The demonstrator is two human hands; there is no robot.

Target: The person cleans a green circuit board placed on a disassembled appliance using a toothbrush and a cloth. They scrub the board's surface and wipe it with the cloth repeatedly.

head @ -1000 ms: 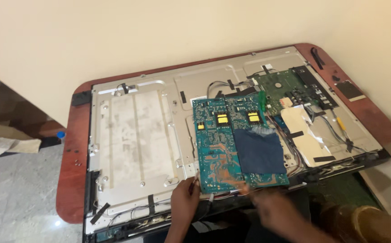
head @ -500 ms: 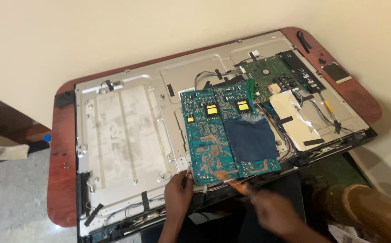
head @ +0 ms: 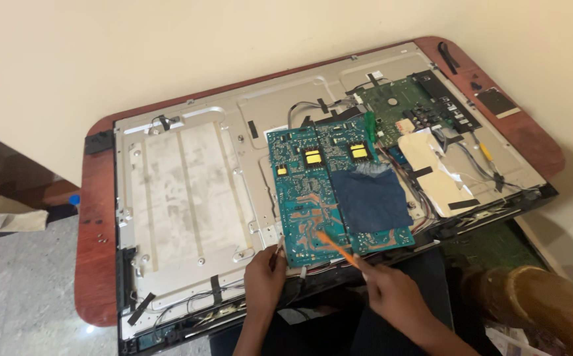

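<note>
Right hand point(head: 395, 295) grasps an orange tool point(head: 336, 247) slanting up-left onto the teal circuit board point(head: 313, 198); left hand point(head: 265, 279) pinches — seemingly — a wire just beside the board's near-left corner.

Head camera looks steeply down, close over the opened panel point(head: 187, 198)

cream wall point(head: 168, 59), grey stone floor point(head: 16, 296)
</note>
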